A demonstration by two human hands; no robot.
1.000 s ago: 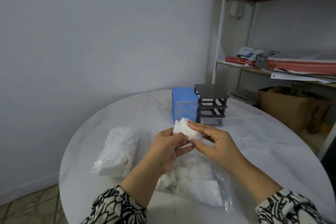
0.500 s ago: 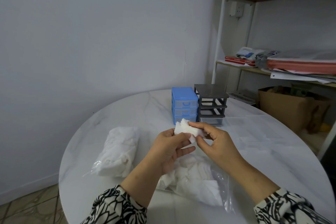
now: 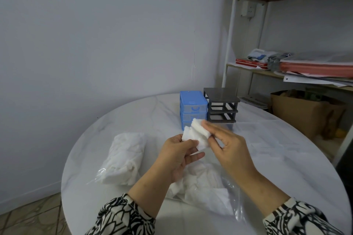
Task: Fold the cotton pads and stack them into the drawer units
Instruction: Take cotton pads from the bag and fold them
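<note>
**Soft cotton pad held between two hands**

Above an open plastic bag of pads [image 3: 206,192], one cotton pad [image 3: 195,135] is pinched by the left hand [image 3: 177,156] and the right hand [image 3: 229,147]. It looks light, limp and easily creased, so the edges are best gripped. Farther away, the blue drawer unit [image 3: 193,108] and the grey drawer unit [image 3: 221,106] are waiting.

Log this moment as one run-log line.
step: folding | left hand: pinches cotton pad | right hand: pinches same pad | blue drawers: shut
</note>
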